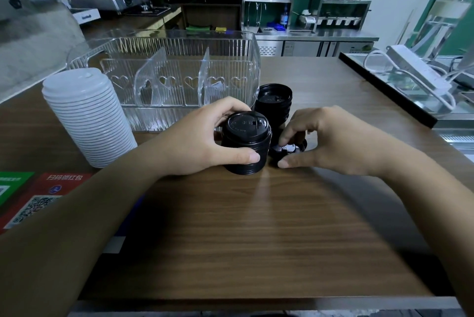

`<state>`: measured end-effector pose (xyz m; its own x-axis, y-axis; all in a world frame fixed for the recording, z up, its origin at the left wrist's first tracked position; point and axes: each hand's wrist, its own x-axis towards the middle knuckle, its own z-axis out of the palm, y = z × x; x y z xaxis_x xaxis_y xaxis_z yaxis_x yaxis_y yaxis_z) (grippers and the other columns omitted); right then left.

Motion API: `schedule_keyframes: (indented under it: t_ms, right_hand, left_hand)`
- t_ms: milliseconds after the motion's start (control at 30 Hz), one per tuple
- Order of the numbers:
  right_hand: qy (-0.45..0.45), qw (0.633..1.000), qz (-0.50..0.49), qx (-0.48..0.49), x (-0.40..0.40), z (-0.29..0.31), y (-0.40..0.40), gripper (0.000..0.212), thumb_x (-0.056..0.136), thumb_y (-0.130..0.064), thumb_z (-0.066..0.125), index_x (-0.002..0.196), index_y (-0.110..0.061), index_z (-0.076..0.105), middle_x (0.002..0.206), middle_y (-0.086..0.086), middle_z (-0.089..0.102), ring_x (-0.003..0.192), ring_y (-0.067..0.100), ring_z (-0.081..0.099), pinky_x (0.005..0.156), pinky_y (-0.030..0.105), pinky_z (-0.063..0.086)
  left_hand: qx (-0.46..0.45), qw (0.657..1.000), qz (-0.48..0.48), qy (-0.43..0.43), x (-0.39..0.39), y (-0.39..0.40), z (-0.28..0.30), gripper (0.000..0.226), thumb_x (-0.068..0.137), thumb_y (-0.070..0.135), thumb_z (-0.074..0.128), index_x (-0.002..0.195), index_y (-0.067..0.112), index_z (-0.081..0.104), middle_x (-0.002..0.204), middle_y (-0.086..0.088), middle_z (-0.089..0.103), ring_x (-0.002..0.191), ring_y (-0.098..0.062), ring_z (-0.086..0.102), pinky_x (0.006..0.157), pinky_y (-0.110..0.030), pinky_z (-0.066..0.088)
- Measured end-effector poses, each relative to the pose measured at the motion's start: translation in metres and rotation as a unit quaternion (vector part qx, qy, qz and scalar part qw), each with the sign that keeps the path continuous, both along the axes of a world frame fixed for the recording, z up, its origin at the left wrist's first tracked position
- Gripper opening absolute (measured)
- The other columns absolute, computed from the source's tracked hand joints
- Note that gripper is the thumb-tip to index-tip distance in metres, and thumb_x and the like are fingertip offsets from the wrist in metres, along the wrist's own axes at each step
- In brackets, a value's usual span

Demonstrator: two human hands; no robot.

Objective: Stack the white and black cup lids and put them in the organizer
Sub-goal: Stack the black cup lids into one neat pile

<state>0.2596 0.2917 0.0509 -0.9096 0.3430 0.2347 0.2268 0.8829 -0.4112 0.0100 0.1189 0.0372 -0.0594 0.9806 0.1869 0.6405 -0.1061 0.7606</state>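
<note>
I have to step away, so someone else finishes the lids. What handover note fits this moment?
Left hand grips the black lid stack upright on the table.
Right hand pinches a loose black lid beside it.
A second black stack stands behind; the white lid stack stands at left.
The clear organizer holds no lids.
Left: merge the black lids, load both colours.

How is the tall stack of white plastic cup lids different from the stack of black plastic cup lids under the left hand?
Colour: the tall stack of white plastic cup lids is white; the stack of black plastic cup lids is black.
Height: the white stack looks taller than the black stack.
Contact: nothing touches the white stack, while the left hand grips the black stack.
Both stand upright on the brown wooden table, outside the clear plastic organizer.
</note>
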Motion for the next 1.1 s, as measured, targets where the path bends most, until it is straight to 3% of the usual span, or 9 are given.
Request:
schedule_keyframes:
  t_ms: [133,333,533,733,967,1033,1100]
  right_hand:
    - [0.005,1.000,0.015,0.016,-0.004,-0.008,0.002,0.021,0.083,-0.042,0.096,0.098,-0.031,0.086,0.095,-0.016,0.074,0.086,0.007,0.070,0.081,0.031,0.057]
    - [-0.005,0.999,0.010,0.033,-0.007,-0.010,0.002,0.006,0.090,-0.028,0.092,0.092,-0.030,0.087,0.094,-0.018,0.076,0.085,0.003,0.069,0.081,0.025,0.054]
    - [-0.017,0.998,0.005,0.062,-0.009,-0.011,-0.002,0.006,0.096,-0.026,0.083,0.093,-0.029,0.079,0.093,-0.018,0.072,0.085,0.005,0.066,0.082,0.031,0.055]
    - [0.040,0.995,-0.012,0.086,-0.005,-0.002,-0.004,0.008,0.097,-0.024,0.079,0.090,-0.026,0.076,0.090,-0.016,0.071,0.081,0.008,0.065,0.080,0.035,0.053]
    - [0.139,0.986,-0.085,-0.014,0.000,0.014,-0.009,0.018,0.106,-0.027,0.072,0.090,-0.022,0.075,0.084,-0.006,0.077,0.083,0.015,0.071,0.080,0.036,0.055]
    - [0.195,0.972,-0.105,-0.074,-0.001,0.017,-0.011,0.020,0.107,-0.026,0.072,0.090,-0.017,0.077,0.085,0.001,0.079,0.082,0.021,0.074,0.077,0.036,0.057]
    - [0.259,0.948,-0.102,-0.153,-0.002,0.019,-0.013,0.023,0.108,-0.022,0.071,0.091,-0.008,0.076,0.084,0.003,0.079,0.078,0.016,0.073,0.073,0.030,0.055]
  left_hand:
    - [-0.002,1.000,0.000,0.004,-0.001,0.000,0.000,0.067,0.087,0.040,0.101,0.142,0.034,0.064,0.140,0.017,0.076,0.136,-0.007,0.071,0.123,-0.048,0.053]
    - [0.001,1.000,-0.002,0.004,0.000,0.000,0.001,0.071,0.082,0.050,0.098,0.143,0.034,0.064,0.141,0.018,0.076,0.137,-0.007,0.071,0.124,-0.048,0.052]
    - [-0.003,1.000,0.000,0.012,0.001,-0.001,0.002,0.066,0.088,0.036,0.100,0.143,0.032,0.064,0.140,0.017,0.076,0.135,-0.006,0.072,0.123,-0.047,0.053]
    - [-0.001,1.000,0.000,0.009,0.001,-0.001,0.002,0.067,0.087,0.032,0.101,0.143,0.029,0.065,0.139,0.016,0.077,0.135,-0.007,0.072,0.123,-0.047,0.054]
    - [-0.004,1.000,-0.009,0.000,0.004,-0.001,0.001,0.070,0.088,0.030,0.100,0.147,0.031,0.063,0.142,0.015,0.076,0.136,-0.009,0.072,0.122,-0.047,0.055]
    - [-0.006,1.000,-0.007,0.006,0.006,-0.001,0.000,0.078,0.087,0.035,0.101,0.152,0.035,0.059,0.145,0.019,0.073,0.138,-0.005,0.070,0.123,-0.045,0.054]
    - [-0.007,1.000,-0.004,0.012,0.008,-0.002,0.000,0.089,0.084,0.044,0.102,0.159,0.040,0.054,0.149,0.022,0.070,0.141,0.000,0.067,0.125,-0.042,0.052]
